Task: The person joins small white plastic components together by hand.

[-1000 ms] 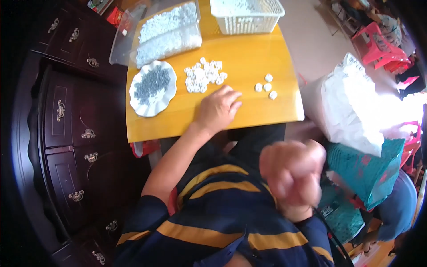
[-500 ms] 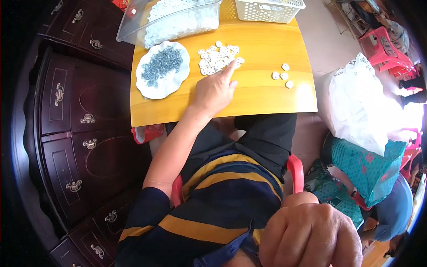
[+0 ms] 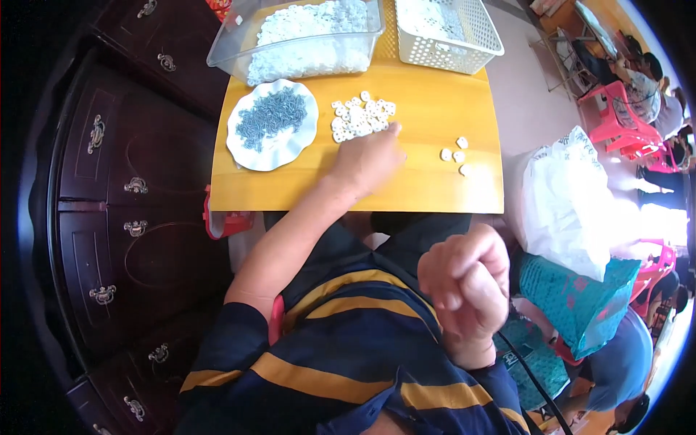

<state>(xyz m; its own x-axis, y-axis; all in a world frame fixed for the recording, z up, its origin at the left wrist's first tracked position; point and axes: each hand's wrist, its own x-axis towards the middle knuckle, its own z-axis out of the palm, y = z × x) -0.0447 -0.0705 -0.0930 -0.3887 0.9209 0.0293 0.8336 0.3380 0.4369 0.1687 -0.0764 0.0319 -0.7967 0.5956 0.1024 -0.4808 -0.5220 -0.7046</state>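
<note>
A loose cluster of small round white pieces with dark holes (image 3: 359, 119) lies on the yellow tabletop (image 3: 290, 192). My left hand (image 3: 368, 159) is at the cluster's near right edge, one fingertip beside it. Motion blurs this hand and its back hides most of the fingers. My right hand (image 3: 467, 279) is raised in front of my body, off the table's near edge, its fingers curled in against the thumb. Anything inside it is hidden. Left of the cluster, a white wavy-edged plate (image 3: 283, 154) holds a heap of thin dark-grey metal pieces (image 3: 270, 118).
Several similar white pieces (image 3: 458, 156) lie apart at the table's right. At the back stand a clear bin (image 3: 239, 54) of white pieces and a white perforated basket (image 3: 442, 58). Dark drawers (image 3: 156, 246) line the left; a white sack (image 3: 565, 196) and teal bag (image 3: 580, 297) stand right.
My left hand has drawn slightly back from the cluster. My right hand has moved up and away from the lower edge, turning so its curled fingers show. The whole view has shifted.
</note>
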